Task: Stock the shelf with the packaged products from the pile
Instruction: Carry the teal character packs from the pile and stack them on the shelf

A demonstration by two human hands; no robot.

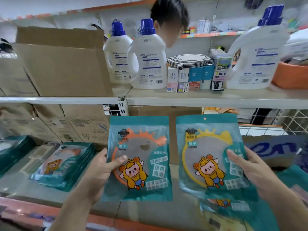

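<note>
The left hand (98,169) pinches the orange-mirror packet (141,164) by its left edge, thumb across the front; the right hand (250,169) grips the yellow-mirror packet (208,155) by its right edge; both packets are upright, side by side, above the lower shelf (20,185); a stack (66,165) of similar packets lies on that shelf to the left; more packets (233,207) lie below the right hand.
</note>
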